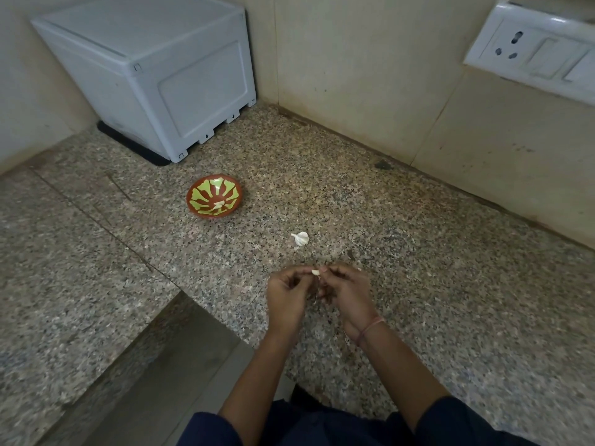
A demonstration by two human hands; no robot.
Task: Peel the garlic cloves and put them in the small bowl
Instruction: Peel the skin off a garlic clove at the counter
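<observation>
Head view: your left grip [285, 297] and right grip [347, 294] both pinch one garlic clove [315, 272], apparently mid-peel. Next, strip the skin, then drop it into the small bowl [189, 197].

A: Surface [418, 284], quick.
B: Speckled brown-grey granite, meets the walls in a corner at the back. One thin seam [96, 222] runs diagonally across the left part.
A: What's sitting on it?
B: Small bowl [190, 197], red-brown with a green pattern, upright, left of centre. Garlic piece [300, 238], white with papery skin, lying nearer the camera and to the right of the bowl, well apart from it.
A: Back corner?
B: White box [154, 82] on a black mat [135, 149]; the mat's edge shows under the box's front. Bowl stands near the box, not touching.
A: Anything else?
B: Dark smudge [383, 164] by the right wall. Can't tell what it is.
</observation>
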